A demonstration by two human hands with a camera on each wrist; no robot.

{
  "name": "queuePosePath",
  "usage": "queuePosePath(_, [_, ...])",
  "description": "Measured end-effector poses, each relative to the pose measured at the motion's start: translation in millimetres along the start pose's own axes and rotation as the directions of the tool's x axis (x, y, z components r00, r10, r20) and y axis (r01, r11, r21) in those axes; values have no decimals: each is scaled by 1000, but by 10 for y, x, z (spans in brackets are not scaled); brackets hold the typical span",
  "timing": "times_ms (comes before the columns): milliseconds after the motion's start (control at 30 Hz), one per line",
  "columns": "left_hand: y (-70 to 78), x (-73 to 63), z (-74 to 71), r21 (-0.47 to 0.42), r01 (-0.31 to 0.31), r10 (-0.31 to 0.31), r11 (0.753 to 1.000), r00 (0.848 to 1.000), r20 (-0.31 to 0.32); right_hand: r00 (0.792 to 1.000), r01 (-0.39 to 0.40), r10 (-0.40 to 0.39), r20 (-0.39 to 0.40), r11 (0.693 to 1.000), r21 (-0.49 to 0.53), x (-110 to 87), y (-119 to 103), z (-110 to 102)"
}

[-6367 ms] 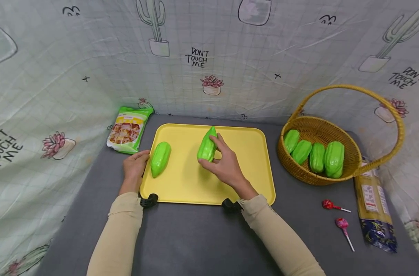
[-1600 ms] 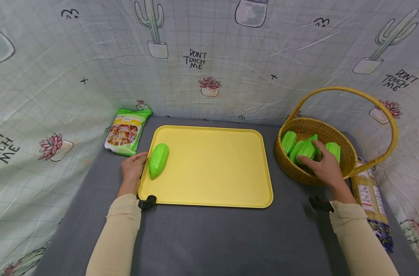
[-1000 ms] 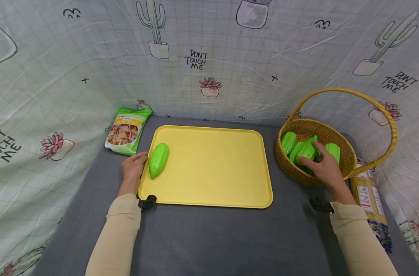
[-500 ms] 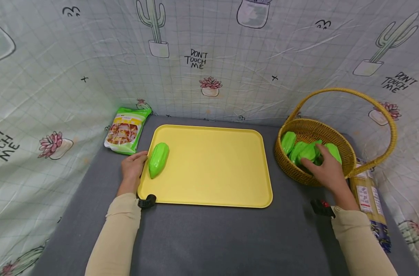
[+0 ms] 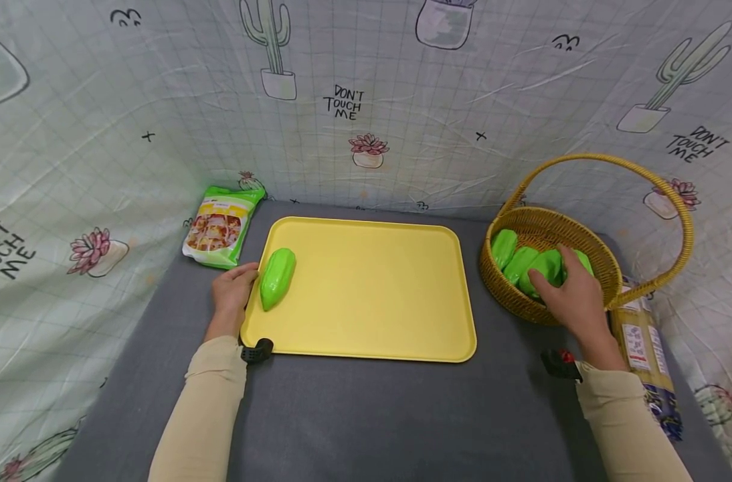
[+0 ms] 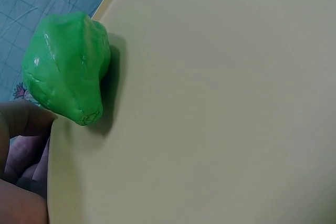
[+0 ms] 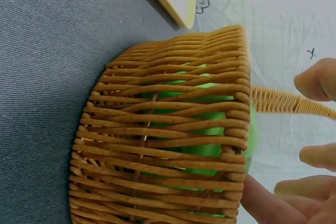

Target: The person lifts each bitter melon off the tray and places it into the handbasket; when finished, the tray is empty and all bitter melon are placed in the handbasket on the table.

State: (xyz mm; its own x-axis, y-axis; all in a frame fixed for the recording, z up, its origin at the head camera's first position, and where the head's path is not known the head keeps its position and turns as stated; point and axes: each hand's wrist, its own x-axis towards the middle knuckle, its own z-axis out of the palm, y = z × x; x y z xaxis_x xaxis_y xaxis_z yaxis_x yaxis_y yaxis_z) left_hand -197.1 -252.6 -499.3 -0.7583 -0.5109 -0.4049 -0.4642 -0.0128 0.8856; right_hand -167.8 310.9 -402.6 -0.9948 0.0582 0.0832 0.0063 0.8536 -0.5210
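Note:
My left hand grips the left rim of a yellow tray, its fingertips at the edge. Close by on the tray lies a glossy green ridged fruit with a pointed end, apparently a star fruit; the left wrist view shows it beside my fingers. My right hand is over the wicker basket, thumb and fingers spread apart. Below it, another green ridged fruit rests among several alike, partly covered by the hand. In the right wrist view, the fingers stand apart near the basket's rim.
A green food packet lies left of the tray. A tall handle arches over the basket. Right of it lies a long gold-and-blue packet, partly behind my right arm. A patterned curtain hangs behind the grey table.
My right hand has carried a green ridged fruit from above the tray to the basket, laid it among the others and loosened its fingers. The left hand has stayed at the tray.

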Motion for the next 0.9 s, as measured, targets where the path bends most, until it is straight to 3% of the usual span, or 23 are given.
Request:
queuePosePath(167, [4, 1, 1, -4, 4, -4, 1000, 1000, 1, 992, 40, -39, -116, 999, 5, -18, -75, 38])
queuePosePath(300, [4, 2, -4, -6, 8, -8, 1000, 1000, 1, 960, 117, -94, -262, 990, 76, -12, -152, 114])
queuePosePath(367, [4, 2, -6, -8, 12, -12, 1000, 1000, 5, 948, 147, -104, -300, 981, 125, -10, -193, 154])
queuePosePath(467, [3, 6, -6, -15, 15, -15, 1000, 1000, 7, 956, 166, -110, -270, 967, 194, -3, -259, 211])
queuePosePath(600, [-2, 14, -2, -14, 13, -13, 1000, 1000, 1, 976, 167, -133, -175, 965, 200, 37, -346, 280])
queuePosePath(900, [-10, 18, 5, -6, 2, -2, 1000, 1000, 3, 981, 190, -171, -94, 944, 270, 134, -645, 518])
